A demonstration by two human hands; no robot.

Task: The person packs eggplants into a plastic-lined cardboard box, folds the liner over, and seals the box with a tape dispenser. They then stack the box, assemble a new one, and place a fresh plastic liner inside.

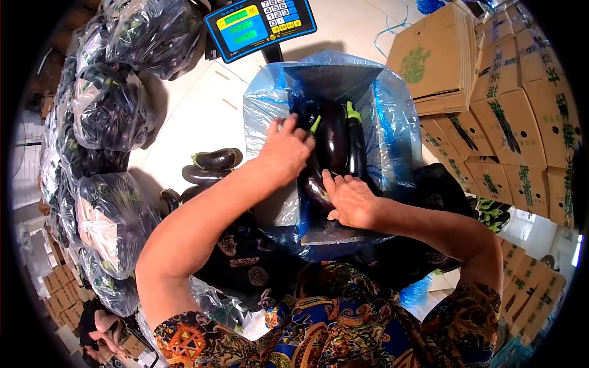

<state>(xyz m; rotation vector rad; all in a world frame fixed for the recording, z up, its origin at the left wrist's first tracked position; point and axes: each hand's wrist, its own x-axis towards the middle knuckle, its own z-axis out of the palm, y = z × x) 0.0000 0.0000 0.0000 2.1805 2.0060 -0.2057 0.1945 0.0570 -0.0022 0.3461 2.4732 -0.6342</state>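
Observation:
Dark purple eggplants lie lengthwise in a box lined with blue plastic. One on the right, a slimmer eggplant, has its bright green stem at the far end. My left hand is over the box's left side, fingers apart and slightly blurred, close to an eggplant's green stem. With thumb and fingers, my right hand grips the near, rounded end of a curved eggplant. My hands and forearms partly hide the eggplants on the left.
Beyond the box stands a scale display with lit green readouts. Loose eggplants lie on the floor to the left, near bulging plastic bags of eggplants. Stacked cardboard boxes line the right. Another person is at lower left.

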